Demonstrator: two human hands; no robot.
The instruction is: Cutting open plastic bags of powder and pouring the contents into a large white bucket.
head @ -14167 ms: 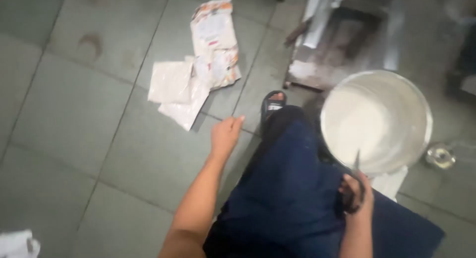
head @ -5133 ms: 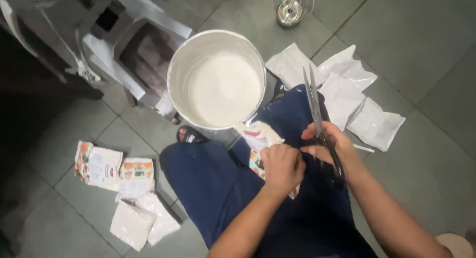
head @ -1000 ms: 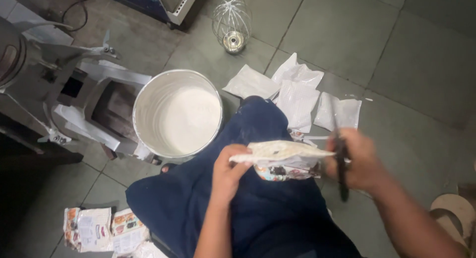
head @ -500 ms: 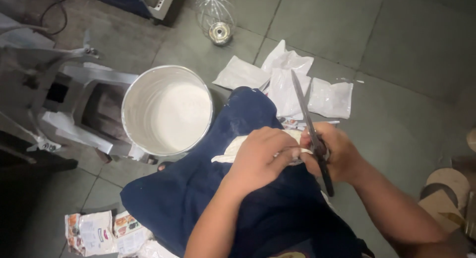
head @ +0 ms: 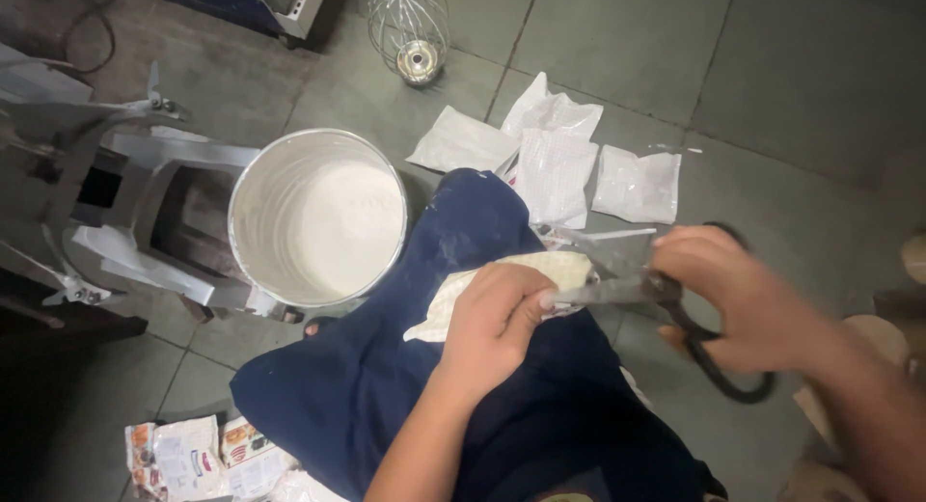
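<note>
Compared with half a second earlier, the scissors (head: 627, 288) have been turned from a steep diagonal to nearly level, and the right hand (head: 738, 295) has been drawn out to the right, away from the left hand (head: 497, 324).

The left hand is held over the lap, on a dark blue trouser leg (head: 386, 367) dusted with pale powder. Its fingers are curled together and clamped on one end of a pale, soft packet (head: 521, 271), which is laid across the knee. The right hand is blurred; its fingers are passed through the black loop handles of the scissors and closed on them. The grey metal blades are parted slightly, with their tips at the packet's end beside the left thumb.

Left of the knee, a round white bucket (head: 253, 189) is set on the tiled floor (head: 772, 68), filled with smooth white powder. A grey metal stand (head: 135, 203) is placed against the bucket's left side. Printed, flattened wrappers (head: 193, 459) are scattered at the lower left.

Beyond the knee, several translucent white pouches (head: 555, 160) are laid touching one another. Farthest off, a wire whisk attachment (head: 410, 29) is stood upright on the tiles.
</note>
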